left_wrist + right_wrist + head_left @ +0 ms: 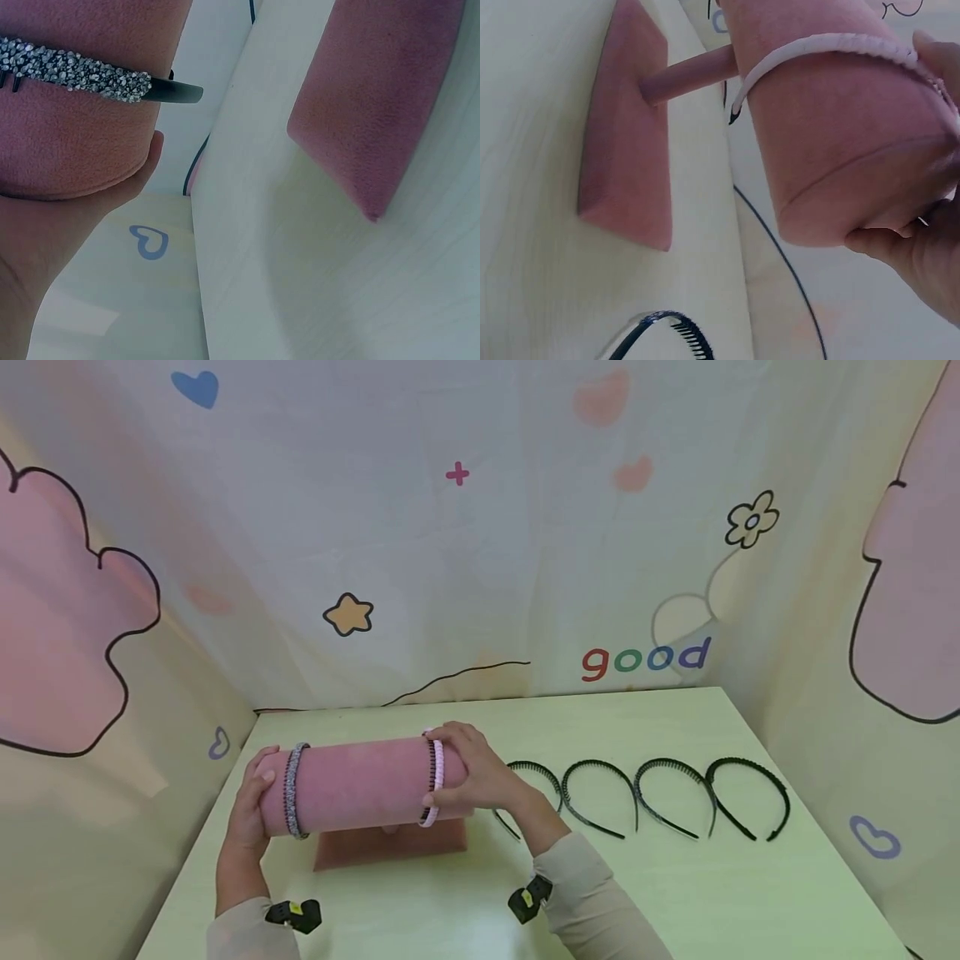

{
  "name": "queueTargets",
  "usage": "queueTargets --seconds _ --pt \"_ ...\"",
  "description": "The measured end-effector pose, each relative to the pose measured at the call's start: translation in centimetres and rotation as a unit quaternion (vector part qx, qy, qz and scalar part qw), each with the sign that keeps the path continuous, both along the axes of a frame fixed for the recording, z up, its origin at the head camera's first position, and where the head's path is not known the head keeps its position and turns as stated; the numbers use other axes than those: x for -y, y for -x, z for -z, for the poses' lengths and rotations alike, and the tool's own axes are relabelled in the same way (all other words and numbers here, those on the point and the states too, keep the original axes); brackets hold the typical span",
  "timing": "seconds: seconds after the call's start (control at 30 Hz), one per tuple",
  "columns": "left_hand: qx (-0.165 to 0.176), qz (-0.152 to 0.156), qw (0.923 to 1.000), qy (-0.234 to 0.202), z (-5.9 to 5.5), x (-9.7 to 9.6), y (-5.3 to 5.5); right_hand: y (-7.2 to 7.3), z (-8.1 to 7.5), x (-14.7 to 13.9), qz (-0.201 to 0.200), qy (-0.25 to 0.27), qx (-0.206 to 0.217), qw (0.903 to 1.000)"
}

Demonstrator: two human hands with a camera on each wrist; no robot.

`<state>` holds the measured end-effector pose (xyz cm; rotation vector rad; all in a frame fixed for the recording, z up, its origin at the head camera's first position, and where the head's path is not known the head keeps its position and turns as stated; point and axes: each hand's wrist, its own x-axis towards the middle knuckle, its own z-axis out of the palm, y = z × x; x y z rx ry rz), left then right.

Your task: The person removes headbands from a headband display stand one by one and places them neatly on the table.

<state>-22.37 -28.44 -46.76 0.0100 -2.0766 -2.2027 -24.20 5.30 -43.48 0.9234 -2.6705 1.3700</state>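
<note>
A pink velvet headband stand has a thick horizontal roll on a short post above a flat base. My left hand grips the roll's left end, just outside a headband covered in silvery stones. In the left wrist view, that headband's dark tip sticks out past the roll. Near the right end, a pale pink headband with dark inner teeth sits around the roll. My right hand holds this band, thumb in front and fingers over the top. The right wrist view shows the band arching over the roll.
Several dark toothed headbands lie in a row on the pale table, right of the stand. Printed cloth walls enclose the table at the back and sides. Each wrist carries a small black device.
</note>
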Motion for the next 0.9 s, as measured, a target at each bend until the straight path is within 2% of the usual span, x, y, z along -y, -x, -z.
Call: queueTargets --seconds 0.1,0.3,0.4,0.57,0.67,0.77,0.9 --pt "0.003 -0.001 1.0000 0.000 -0.1 0.1 -0.1 0.1 0.6 -0.2 -0.001 0.015 0.012 0.9998" --pt "0.000 0.007 0.9999 -0.010 -0.1 0.0 -0.2 0.4 1.3 -0.3 -0.012 0.029 0.000 0.9995" --pt "-0.002 0.010 0.9999 -0.010 -0.2 -0.1 -0.2 0.3 1.0 -0.5 -0.022 0.048 0.026 0.9983" --pt "-0.006 0.012 0.9999 -0.008 -0.2 -0.1 -0.1 -0.7 -0.3 -1.0 -0.070 0.127 0.084 0.9858" --pt "-0.009 0.015 0.9998 -0.006 -0.1 -0.1 0.0 -1.2 -1.0 -1.3 -0.092 0.153 0.100 0.9789" --pt "-0.012 0.019 0.9997 -0.007 -0.1 0.0 -0.1 -1.0 -0.8 -1.4 -0.096 0.150 0.103 0.9786" --pt "-0.014 0.023 0.9996 -0.012 -0.1 0.0 -0.2 -0.2 0.7 -1.2 -0.067 0.102 0.093 0.9881"
